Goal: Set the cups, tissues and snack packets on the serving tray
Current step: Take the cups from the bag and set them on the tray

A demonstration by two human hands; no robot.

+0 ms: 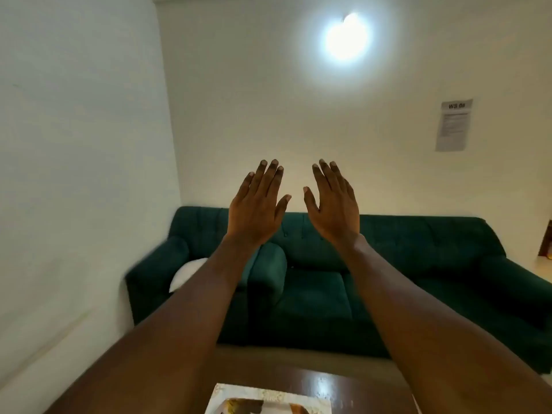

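My left hand [257, 204] and my right hand [333, 204] are raised side by side in front of me, backs toward the camera, fingers stretched upward and slightly apart. Neither holds anything. Both bare forearms reach up from the bottom corners of the view. At the bottom edge, between the arms, a pale patterned object [268, 397] lies on a dark glossy table [358, 386]; only its top part shows, and I cannot tell what it is. No cups, tissues or snack packets are in view.
A dark green sofa [388, 264] stands against the far wall beyond the table, with a white cushion [186, 274] at its left end. A lit wall lamp [346, 38] and a printed notice [454, 125] hang on the wall.
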